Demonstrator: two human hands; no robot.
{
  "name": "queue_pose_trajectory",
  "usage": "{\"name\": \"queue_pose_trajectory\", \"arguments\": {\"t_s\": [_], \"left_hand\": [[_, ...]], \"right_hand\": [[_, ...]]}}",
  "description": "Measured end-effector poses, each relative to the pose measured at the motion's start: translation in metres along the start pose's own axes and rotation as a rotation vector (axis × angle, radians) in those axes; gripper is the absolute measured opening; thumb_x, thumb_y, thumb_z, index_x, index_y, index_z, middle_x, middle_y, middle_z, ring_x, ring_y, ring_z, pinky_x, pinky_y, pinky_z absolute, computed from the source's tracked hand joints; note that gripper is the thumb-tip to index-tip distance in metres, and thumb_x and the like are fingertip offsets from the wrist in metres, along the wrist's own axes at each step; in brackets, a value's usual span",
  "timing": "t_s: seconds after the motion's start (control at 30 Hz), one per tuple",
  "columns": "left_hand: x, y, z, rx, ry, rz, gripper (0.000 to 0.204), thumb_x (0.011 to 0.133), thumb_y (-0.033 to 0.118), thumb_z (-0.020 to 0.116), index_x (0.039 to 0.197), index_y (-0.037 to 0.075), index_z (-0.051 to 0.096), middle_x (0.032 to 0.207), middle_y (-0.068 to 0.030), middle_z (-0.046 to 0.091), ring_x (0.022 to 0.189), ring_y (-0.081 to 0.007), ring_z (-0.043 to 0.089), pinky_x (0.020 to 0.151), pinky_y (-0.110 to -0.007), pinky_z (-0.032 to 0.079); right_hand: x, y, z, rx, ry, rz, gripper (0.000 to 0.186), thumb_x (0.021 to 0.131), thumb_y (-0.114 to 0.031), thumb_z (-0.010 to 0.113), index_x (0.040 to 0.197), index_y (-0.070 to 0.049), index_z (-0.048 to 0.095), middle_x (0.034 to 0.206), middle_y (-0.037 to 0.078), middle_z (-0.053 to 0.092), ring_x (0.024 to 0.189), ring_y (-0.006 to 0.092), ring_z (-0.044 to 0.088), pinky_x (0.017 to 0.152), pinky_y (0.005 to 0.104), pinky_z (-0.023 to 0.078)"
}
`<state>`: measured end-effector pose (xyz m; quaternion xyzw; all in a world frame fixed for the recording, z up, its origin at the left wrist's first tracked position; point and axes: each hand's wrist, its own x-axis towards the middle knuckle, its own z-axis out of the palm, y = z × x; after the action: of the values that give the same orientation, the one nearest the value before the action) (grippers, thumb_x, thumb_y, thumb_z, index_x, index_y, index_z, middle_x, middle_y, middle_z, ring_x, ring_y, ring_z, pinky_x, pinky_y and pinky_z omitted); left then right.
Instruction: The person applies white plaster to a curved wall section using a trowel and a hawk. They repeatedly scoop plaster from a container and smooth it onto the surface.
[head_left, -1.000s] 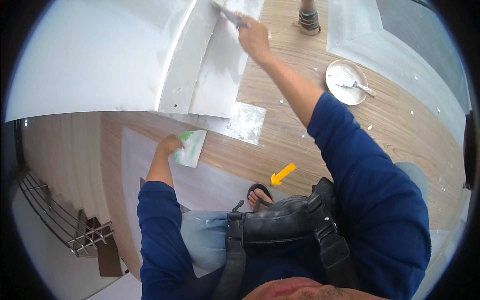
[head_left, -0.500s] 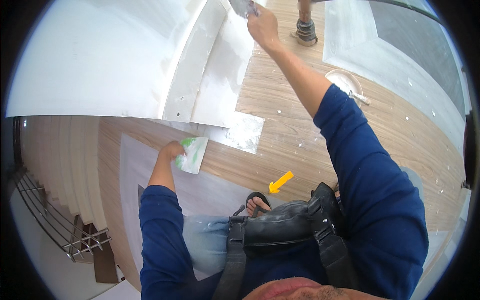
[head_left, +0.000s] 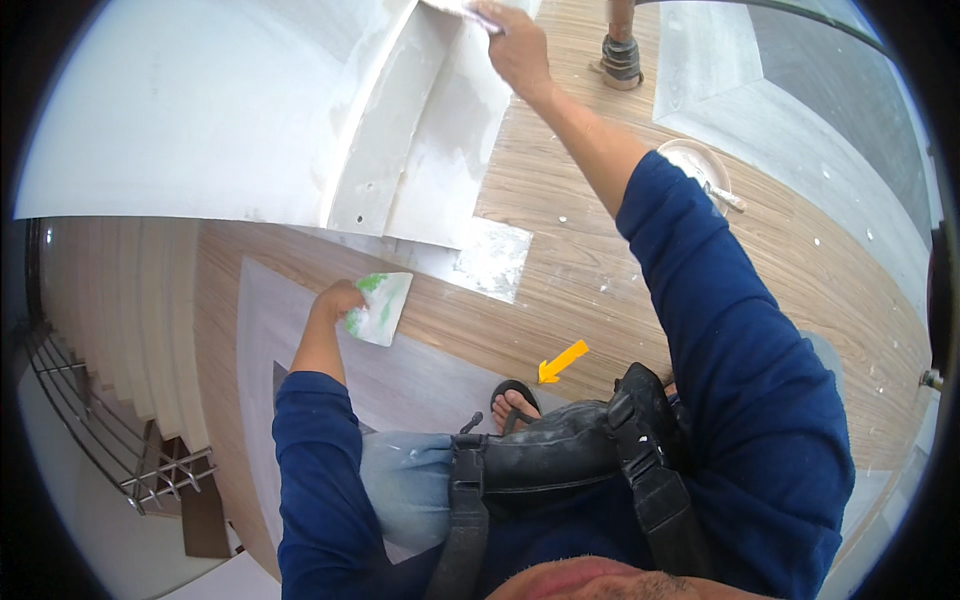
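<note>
My left hand (head_left: 341,299) is closed on a putty spreader (head_left: 386,308), a flat green and pale plate smeared with white putty, held above the wood-look floor. At the top, my right arm is stretched far forward. Its hand (head_left: 521,52) grips a putty knife (head_left: 452,8), whose blade is partly cut off by the picture's edge. The blade lies close to the upper end of a white boxed ledge (head_left: 395,130); whether it touches cannot be made out. Grey-white damp-looking patches of putty show on the ledge's side face (head_left: 440,160).
A round pan (head_left: 700,160) of white putty, with a knife (head_left: 725,195) resting on it, stands on the floor to the right. A wrapped post or leg (head_left: 621,60) is at the top. A putty-stained sheet (head_left: 495,260) lies by the ledge. Stairs (head_left: 125,330) and a metal railing (head_left: 160,480) are at left.
My right hand has shifted slightly left, and the putty knife's blade has swung left toward the ledge. My left hand with the spreader has barely moved.
</note>
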<state>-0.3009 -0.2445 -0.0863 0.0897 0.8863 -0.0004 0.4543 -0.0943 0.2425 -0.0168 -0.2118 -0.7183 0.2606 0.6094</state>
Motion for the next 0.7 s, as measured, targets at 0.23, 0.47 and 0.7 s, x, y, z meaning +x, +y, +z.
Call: {"name": "queue_pose_trajectory", "arguments": {"t_s": [0.23, 0.47, 0.7], "left_hand": [[0.017, 0.004, 0.0, 0.065, -0.014, 0.043, 0.054, 0.07, 0.0, 0.076, 0.118, -0.017, 0.06, 0.113, -0.0265, 0.066, 0.099, -0.0345, 0.065, 0.078, -0.047, 0.052], [0.006, 0.011, 0.003, 0.029, -0.017, 0.02, 0.052, 0.069, -0.001, 0.076, 0.116, -0.019, 0.06, 0.112, -0.026, 0.067, 0.097, -0.0331, 0.066, 0.078, -0.046, 0.052], [-0.006, 0.008, 0.001, 0.009, -0.001, -0.003, 0.05, 0.071, -0.001, 0.075, 0.117, -0.016, 0.061, 0.111, -0.0245, 0.067, 0.096, -0.0322, 0.066, 0.076, -0.045, 0.052]], "right_hand": [[-0.026, 0.003, -0.019, 0.067, -0.03, 0.149, 0.039, 0.086, 0.004, 0.054, 0.115, -0.012, 0.074, 0.116, 0.01, 0.072, 0.11, 0.0319, 0.064, 0.096, 0.0389, 0.051], [0.048, 0.028, -0.011, 0.071, -0.003, 0.371, 0.031, 0.093, -0.009, 0.048, 0.113, -0.002, 0.071, 0.11, 0.024, 0.07, 0.111, 0.0386, 0.065, 0.095, 0.0414, 0.05], [0.055, 0.027, -0.001, 0.138, -0.055, 0.205, 0.035, 0.092, -0.01, 0.048, 0.119, -0.003, 0.069, 0.111, 0.025, 0.069, 0.109, 0.042, 0.063, 0.093, 0.0446, 0.05]]}}
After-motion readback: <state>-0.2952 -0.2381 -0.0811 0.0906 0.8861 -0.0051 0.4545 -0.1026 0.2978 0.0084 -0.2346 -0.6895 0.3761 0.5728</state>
